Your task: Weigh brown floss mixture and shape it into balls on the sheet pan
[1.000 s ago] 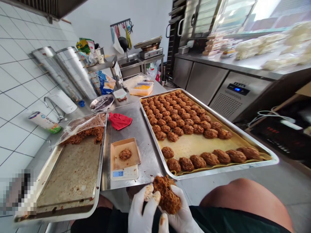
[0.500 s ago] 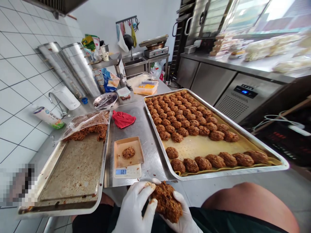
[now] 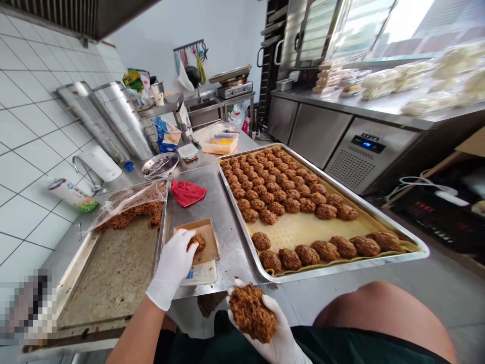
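Note:
My left hand [image 3: 174, 265], in a white glove, reaches over the small digital scale [image 3: 207, 274], fingers curled around the left side of a small brown ball of shredded filling [image 3: 199, 242]. That ball rests in a shallow cardboard box [image 3: 211, 233] on the scale, whose display is mostly covered by the hand. Low in front of my lap, my gloved right hand [image 3: 282, 331] cradles a larger clump of the same filling [image 3: 253, 312]. To the right, a big lined tray [image 3: 303, 273] bears many rows of shaped balls [image 3: 291, 206].
On the left, a metal tray [image 3: 109, 273] has loose filling [image 3: 129, 216] at its far end under plastic film. A red cloth [image 3: 187, 192] lies behind the scale. Farther back are a bowl [image 3: 161, 165] and a plastic tub [image 3: 220, 144]. A steel counter [image 3: 322, 126] stands right.
My left hand has left the larger clump and moved forward and left to the small ball on the scale. My right hand keeps the clump alone. The view has shifted slightly.

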Tool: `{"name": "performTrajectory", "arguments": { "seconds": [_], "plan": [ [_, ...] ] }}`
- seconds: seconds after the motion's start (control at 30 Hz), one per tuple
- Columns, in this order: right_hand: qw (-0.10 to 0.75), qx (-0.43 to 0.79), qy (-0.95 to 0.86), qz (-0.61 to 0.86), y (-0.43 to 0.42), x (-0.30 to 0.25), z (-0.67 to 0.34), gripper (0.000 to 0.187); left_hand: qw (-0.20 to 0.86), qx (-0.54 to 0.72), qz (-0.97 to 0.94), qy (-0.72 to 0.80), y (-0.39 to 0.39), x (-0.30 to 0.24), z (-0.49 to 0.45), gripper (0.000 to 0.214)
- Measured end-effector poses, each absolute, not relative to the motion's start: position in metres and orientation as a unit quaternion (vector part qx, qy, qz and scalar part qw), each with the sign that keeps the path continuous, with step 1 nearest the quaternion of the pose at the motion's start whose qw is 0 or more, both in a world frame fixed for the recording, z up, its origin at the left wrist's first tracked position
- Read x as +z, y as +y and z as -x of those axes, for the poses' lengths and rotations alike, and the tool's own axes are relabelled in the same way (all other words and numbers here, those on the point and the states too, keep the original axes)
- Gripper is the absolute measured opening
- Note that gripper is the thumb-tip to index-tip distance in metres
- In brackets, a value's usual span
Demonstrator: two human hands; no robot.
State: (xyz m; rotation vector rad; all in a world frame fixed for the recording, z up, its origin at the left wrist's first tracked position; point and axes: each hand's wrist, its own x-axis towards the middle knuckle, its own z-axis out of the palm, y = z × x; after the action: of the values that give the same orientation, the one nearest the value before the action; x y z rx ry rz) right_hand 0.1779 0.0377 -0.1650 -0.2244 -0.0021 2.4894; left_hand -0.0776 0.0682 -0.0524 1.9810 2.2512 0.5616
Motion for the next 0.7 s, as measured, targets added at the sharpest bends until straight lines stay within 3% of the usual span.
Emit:
{"name": "performTrajectory", "arguments": {
  "seconds": [0.3, 0.7],
  "plan": [
    [0.326, 0.943, 0.001, 0.068, 0.039, -0.167, -0.182, 0.045, 0.052, 0.069, -0.681, 0.727, 0.091, -0.043, 0.080, 0.009],
    [0.327, 0.942, 0.005, 0.076, 0.041, -0.162, -0.184, 0.044, 0.046, 0.062, -0.701, 0.709, 0.087, -0.040, 0.087, 0.016]
  ]
}}
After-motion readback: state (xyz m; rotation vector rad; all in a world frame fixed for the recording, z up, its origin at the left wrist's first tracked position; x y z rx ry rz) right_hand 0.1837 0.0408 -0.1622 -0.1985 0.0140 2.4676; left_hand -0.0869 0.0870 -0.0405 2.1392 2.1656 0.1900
